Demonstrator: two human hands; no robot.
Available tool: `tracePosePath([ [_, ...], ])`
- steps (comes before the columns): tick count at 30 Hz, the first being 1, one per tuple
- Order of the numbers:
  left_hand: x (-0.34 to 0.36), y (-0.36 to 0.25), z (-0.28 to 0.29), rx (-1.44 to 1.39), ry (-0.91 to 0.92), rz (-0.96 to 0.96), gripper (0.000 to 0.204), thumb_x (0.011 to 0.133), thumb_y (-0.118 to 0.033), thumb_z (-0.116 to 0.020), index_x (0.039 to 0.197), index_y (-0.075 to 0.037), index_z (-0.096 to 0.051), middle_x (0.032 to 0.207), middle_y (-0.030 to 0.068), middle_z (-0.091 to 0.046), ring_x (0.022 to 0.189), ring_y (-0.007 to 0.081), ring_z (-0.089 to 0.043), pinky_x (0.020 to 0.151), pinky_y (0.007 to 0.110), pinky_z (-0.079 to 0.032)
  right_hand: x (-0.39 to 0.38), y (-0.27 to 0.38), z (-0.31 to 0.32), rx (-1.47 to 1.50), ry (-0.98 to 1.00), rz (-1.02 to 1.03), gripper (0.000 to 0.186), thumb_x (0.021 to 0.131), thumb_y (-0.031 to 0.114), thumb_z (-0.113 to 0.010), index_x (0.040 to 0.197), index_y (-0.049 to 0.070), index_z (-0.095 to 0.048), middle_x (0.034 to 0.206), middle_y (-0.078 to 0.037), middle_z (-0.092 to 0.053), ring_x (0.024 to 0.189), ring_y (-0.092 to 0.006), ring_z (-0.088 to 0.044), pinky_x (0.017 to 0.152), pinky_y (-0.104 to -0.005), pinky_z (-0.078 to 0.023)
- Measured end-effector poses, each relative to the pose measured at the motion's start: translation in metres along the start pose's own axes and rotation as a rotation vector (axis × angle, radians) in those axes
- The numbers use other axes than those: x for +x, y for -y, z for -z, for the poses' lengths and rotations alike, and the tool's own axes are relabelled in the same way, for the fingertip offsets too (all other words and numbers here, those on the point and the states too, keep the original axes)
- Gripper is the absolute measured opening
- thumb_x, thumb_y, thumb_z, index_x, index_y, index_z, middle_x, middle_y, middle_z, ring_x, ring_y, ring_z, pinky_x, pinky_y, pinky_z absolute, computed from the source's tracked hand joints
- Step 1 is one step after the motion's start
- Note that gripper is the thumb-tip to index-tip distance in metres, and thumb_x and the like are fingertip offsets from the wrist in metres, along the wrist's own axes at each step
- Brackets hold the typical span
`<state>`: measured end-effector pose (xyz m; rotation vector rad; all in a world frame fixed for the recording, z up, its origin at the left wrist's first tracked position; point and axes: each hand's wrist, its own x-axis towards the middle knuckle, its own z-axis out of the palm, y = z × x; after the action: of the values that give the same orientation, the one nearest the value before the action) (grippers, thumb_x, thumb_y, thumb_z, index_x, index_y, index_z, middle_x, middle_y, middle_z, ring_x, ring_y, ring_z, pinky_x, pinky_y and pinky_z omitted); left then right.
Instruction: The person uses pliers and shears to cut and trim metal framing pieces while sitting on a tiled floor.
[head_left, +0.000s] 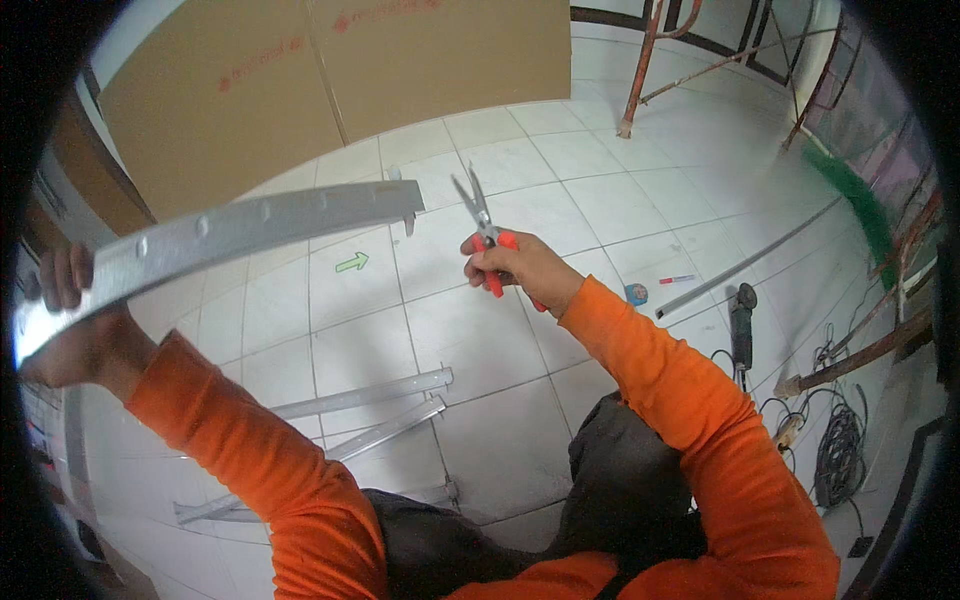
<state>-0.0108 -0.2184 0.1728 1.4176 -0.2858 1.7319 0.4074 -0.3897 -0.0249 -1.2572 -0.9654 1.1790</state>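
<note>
Nearest, the person's dark trousers (pixel 630 465) show bent knees, and both orange sleeves reach forward from the lower edge. The left forearm slants out to the left, where the left hand (pixel 85 350) grasps the silver metal channel (pixel 250 222) near its end, fingers curled over the upper edge and the palm beneath. The channel spans the space ahead, its free end pointing right.

The right forearm angles inward, elbow wide, and the right hand (pixel 510 264) has its fingers wrapped about the red-handled snips (pixel 482 222), blades upward and parted. The blades stand just beside the channel's free end, apparently not touching it.

The step in hand looks like readying the channel's end for the snips; the next move would seem to call for a steady left hold and the blades tilted onto the metal's edge.

Below the channel, metal strips (pixel 385 392) lie on the tiled floor (pixel 480 345). To the right are a grinder (pixel 741 330), coiled cable (pixel 838 460) and a marker (pixel 677 279). Farther off stand brown cardboard sheets (pixel 225 120) and a rusty scaffold frame (pixel 643 75).
</note>
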Motion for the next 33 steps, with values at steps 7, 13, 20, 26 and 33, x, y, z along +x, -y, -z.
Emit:
tracePosePath([
  [7, -0.005, 0.011, 0.044, -0.145, -0.186, -0.1, 0.076, 0.089, -0.081, -0.014, 0.085, -0.009, -0.039, 0.064, -0.0001, -0.032, 0.051, 0.0105, -0.032, 0.045, 0.024, -0.031, -0.02, 0.026, -0.022, 0.115, 0.126, 0.053, 0.026, 0.081, 0.018, -0.063, 0.099, -0.002, -0.06, 0.078, -0.007, -0.06, 0.069, -0.0134, -0.056, 0.061, -0.0261, -0.045],
  [13, -0.012, 0.028, 0.051, -0.4, -0.128, -0.08, 0.064, 0.089, -0.072, -0.036, 0.08, -0.009, -0.041, 0.061, -0.0007, -0.032, 0.049, 0.0105, -0.033, 0.045, 0.024, -0.033, -0.028, 0.038, -0.025, 0.068, 0.214, 0.145, 0.02, 0.084, 0.018, -0.06, 0.094, 0.001, -0.059, 0.078, -0.005, -0.058, 0.069, -0.0125, -0.054, 0.062, -0.0261, -0.045],
  [20, -0.011, 0.033, 0.049, -0.572, -0.108, -0.051, 0.066, 0.086, -0.075, -0.04, 0.079, -0.01, -0.044, 0.059, -0.0018, -0.035, 0.048, 0.0099, -0.035, 0.044, 0.024, -0.032, -0.028, 0.038, -0.027, -0.003, 0.229, 0.186, 0.015, 0.088, 0.019, -0.059, 0.089, 0.004, -0.057, 0.073, -0.002, -0.055, 0.065, -0.0103, -0.05, 0.058, -0.0259, -0.042],
  [26, -0.01, 0.029, 0.045, -0.539, -0.074, -0.055, 0.078, 0.082, -0.087, -0.03, 0.078, -0.01, -0.045, 0.057, -0.0018, -0.036, 0.048, 0.0097, -0.036, 0.044, 0.024, -0.033, -0.029, 0.039, -0.03, -0.065, 0.16, 0.103, 0.016, 0.09, 0.02, -0.058, 0.085, 0.004, -0.056, 0.07, -0.001, -0.051, 0.059, -0.0099, -0.047, 0.052, -0.0256, -0.04],
  [33, -0.012, 0.025, 0.042, -0.559, -0.017, -0.068, 0.078, 0.084, -0.087, -0.024, 0.08, -0.011, -0.044, 0.059, -0.0012, -0.037, 0.048, 0.0095, -0.039, 0.044, 0.024, -0.034, -0.031, 0.037, -0.031, -0.404, 0.06, 0.267, 0.029, 0.091, 0.027, -0.061, 0.082, 0.0, -0.056, 0.065, -0.006, -0.051, 0.056, -0.015, -0.047, 0.055, -0.0344, -0.044],
])
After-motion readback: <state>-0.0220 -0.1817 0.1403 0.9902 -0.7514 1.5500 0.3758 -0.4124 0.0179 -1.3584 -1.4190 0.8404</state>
